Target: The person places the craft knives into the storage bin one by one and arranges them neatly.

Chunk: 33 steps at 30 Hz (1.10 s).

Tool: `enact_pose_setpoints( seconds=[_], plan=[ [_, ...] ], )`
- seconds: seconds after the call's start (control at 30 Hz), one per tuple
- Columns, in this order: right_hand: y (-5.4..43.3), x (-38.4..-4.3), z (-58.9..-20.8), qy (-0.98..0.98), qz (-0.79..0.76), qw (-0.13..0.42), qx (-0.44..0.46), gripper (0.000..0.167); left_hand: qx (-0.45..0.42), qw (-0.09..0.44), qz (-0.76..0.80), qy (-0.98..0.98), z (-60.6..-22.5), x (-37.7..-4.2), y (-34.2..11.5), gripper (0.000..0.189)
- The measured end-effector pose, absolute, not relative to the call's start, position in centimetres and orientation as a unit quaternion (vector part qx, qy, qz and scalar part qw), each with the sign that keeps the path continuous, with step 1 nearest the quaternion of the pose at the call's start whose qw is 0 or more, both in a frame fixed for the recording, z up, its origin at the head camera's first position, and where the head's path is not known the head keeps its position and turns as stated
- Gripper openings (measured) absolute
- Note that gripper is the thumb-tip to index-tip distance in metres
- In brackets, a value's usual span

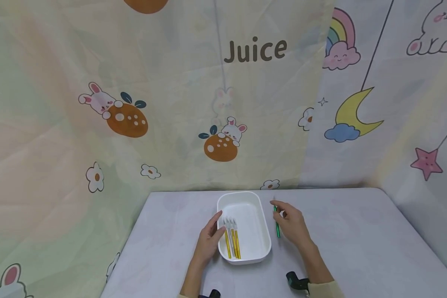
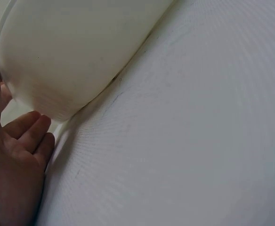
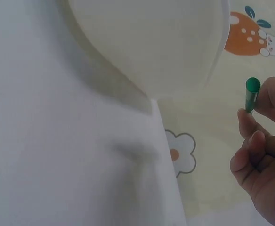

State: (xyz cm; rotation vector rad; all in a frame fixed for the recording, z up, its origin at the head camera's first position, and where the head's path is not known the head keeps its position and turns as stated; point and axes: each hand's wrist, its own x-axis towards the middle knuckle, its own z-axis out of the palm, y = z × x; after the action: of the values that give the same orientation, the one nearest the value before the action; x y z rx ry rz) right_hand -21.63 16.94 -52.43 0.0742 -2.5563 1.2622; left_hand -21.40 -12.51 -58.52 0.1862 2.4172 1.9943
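My left hand (image 1: 208, 240) holds a white tray (image 1: 258, 227) by its left side, the thumb over the rim and the fingers along the outer wall. Several slim craft knives (image 1: 234, 244) with gold or silver handles lie side by side in the tray's left part, their pale pointed tips towards the far end. Just right of the tray, my right hand (image 1: 292, 223) pinches a green craft knife (image 1: 277, 229) between thumb and fingers, its thin tip pointing away. The right wrist view shows the round green end of this knife (image 3: 252, 87) beyond the fingertips.
A table (image 1: 350, 231) with a pale cover lies under both hands. Behind it hangs a printed cloth (image 1: 179, 82) with rabbits, fruit and the word "Juice". Dark wrist straps (image 1: 296, 281) sit on the forearms near the sleeves.
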Motion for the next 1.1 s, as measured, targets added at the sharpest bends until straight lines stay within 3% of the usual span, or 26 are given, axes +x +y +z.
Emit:
enact_pose_setpoints(
  seconds=[1.1],
  plan=[
    [11.1, -20.3, -50.5, -0.860, 0.485, 0.136, 0.084, 0.042, 0.068, 0.002, 0.635, 0.769, -58.5, -21.6, -12.7, 0.055]
  ],
)
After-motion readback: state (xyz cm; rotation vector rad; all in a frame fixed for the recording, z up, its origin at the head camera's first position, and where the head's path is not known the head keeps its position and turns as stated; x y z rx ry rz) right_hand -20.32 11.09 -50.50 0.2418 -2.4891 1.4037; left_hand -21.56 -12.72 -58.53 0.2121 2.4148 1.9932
